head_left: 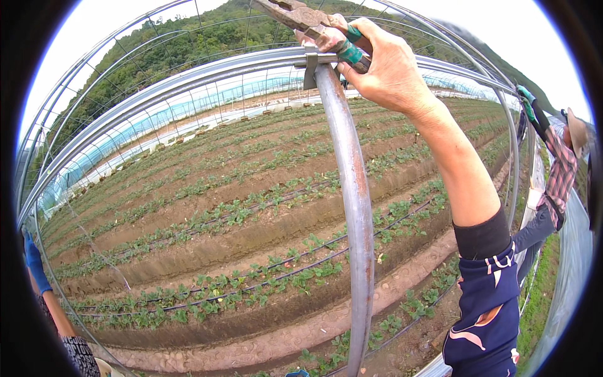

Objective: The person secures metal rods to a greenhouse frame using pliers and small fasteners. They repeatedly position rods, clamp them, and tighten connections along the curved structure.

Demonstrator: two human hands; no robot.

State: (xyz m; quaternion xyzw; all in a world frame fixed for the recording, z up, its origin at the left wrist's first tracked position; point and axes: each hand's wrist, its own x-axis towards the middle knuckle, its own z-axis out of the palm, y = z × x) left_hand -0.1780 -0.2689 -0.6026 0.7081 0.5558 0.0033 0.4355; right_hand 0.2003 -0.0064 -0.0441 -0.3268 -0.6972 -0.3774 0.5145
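My right hand [392, 69] is raised and closed around a pair of pliers [352, 53] with green and dark handles. The worn metal jaws point up and left and reach the top edge of the picture. Just below the pliers, a small metal bracket [310, 70] sits where an upright steel pipe [353, 169] meets a long horizontal metal rail [245, 65]. Rust streaks mark the pipe. Part of the joint is hidden behind my fingers and the pliers. My left hand does not show.
Curved greenhouse hoops [512, 163] and wire frame surround a field of leafy plant rows [232, 217] with black drip lines [301, 270]. At right, another person in a checked shirt [559, 169] reaches up with a green glove [526, 103]. A co-worker's blue-gloved hand [36, 264] is at far left.
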